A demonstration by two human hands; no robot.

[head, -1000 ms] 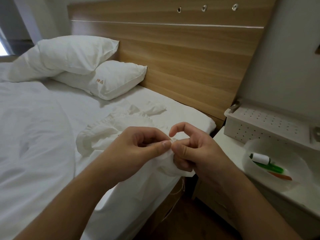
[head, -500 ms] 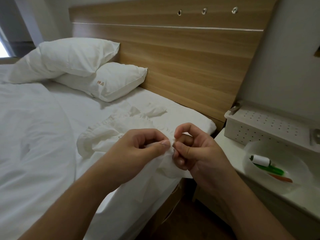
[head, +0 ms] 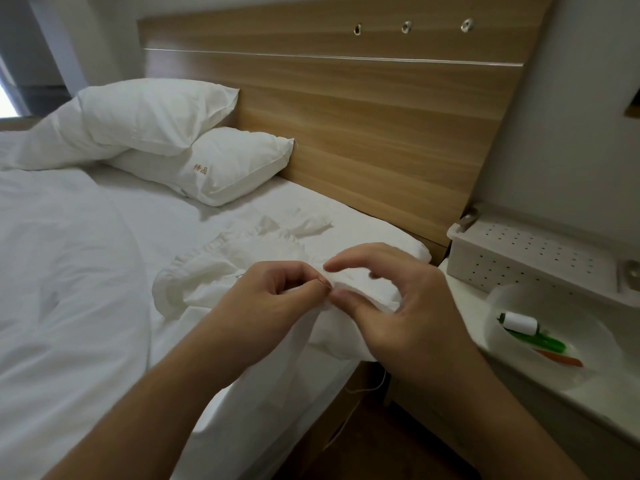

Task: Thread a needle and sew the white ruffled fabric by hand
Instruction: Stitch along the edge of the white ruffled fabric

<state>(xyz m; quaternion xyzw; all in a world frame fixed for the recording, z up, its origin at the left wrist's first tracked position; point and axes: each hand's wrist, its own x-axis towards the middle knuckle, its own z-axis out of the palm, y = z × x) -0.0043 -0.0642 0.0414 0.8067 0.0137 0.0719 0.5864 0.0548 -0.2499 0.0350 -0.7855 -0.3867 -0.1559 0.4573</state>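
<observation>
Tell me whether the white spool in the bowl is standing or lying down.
Lying down: the white spool rests on its side in the bowl, across the green pen.

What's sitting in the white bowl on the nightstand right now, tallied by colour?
White spool: 1
Green item: 1
Orange item: 1
Total: 3, all lying in the white bowl

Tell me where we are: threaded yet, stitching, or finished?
Threading looks done: a thread hangs below the white ruffled fabric. Stitching is in hand: the left hand pinches something thin, probably the needle, at the fold the right hand holds. Finished stitches are too small to see.
</observation>
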